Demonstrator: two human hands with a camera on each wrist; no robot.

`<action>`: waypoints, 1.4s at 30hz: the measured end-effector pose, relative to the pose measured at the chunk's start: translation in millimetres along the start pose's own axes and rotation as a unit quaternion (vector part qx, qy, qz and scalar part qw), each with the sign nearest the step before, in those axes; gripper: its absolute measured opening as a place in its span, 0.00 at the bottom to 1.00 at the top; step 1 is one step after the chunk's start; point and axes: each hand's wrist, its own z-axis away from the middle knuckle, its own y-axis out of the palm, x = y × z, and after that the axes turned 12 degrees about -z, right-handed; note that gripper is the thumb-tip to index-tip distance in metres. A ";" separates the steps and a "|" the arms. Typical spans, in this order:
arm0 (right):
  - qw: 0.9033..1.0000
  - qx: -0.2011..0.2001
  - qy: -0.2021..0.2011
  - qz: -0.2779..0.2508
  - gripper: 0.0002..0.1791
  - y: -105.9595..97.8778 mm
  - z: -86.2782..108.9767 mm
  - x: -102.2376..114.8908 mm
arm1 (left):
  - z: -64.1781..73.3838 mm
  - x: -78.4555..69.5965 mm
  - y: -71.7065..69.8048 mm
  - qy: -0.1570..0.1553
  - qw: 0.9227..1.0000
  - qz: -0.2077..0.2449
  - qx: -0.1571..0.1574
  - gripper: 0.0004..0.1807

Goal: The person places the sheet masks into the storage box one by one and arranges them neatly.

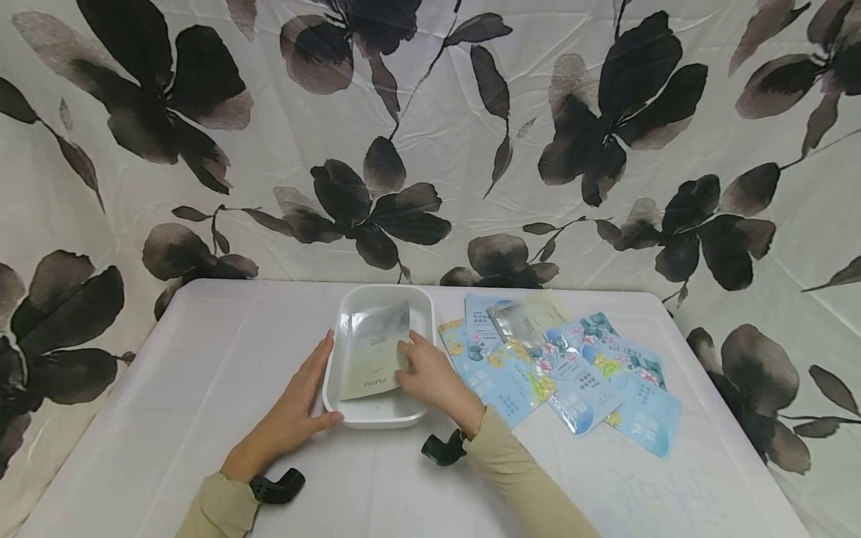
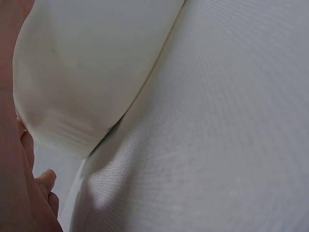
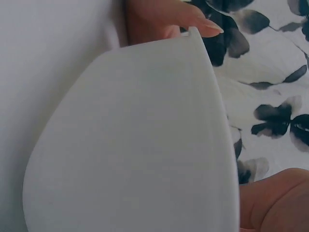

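A white plastic tray (image 1: 378, 423) stands at the middle of the table. Inside it lies a pale yellow-green face mask packet (image 1: 373, 362) with a silvery far end, its printing upside down. My right hand (image 1: 436, 379) reaches over the tray's right rim and pinches the packet's right edge; the fingertips' undersides are hidden. Along the tray's left side my left hand (image 1: 296, 407) rests with fingers extended, the thumb at the near left corner. The right wrist view shows the tray's outer wall (image 3: 130, 140), with the left thumb (image 3: 169, 17) against its near end.
Right of the tray, several face mask packets overlap in a loose pile: blue ones (image 1: 584, 392) with flower prints and a silver-and-yellow one (image 1: 525, 321). Black wrist mounts (image 1: 279, 487) sit on both wrists. Behind the white table (image 1: 168, 373) hangs a floral cloth (image 1: 471, 134).
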 end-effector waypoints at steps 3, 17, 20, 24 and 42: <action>0.999 -0.001 -0.016 0.031 0.28 3.7 -0.1 -1.7 | 0.4 1.0 0.5 0.003 1.000 0.000 -0.001 0.65; 0.968 -0.009 0.008 0.253 0.28 29.8 -2.6 9.0 | 0.1 0.6 0.1 0.013 1.000 0.001 -0.011 0.63; 0.956 -0.005 0.021 0.294 0.30 35.8 -2.9 9.6 | 0.2 1.5 0.7 0.019 1.000 0.002 -0.014 0.62; 0.947 -0.007 0.028 0.319 0.30 41.7 -3.8 8.3 | 0.1 1.4 0.8 0.017 1.000 -0.001 -0.011 0.63; 0.932 0.025 0.068 0.355 0.56 48.3 -8.4 12.2 | 0.4 2.2 0.1 0.022 1.000 -0.002 -0.010 0.63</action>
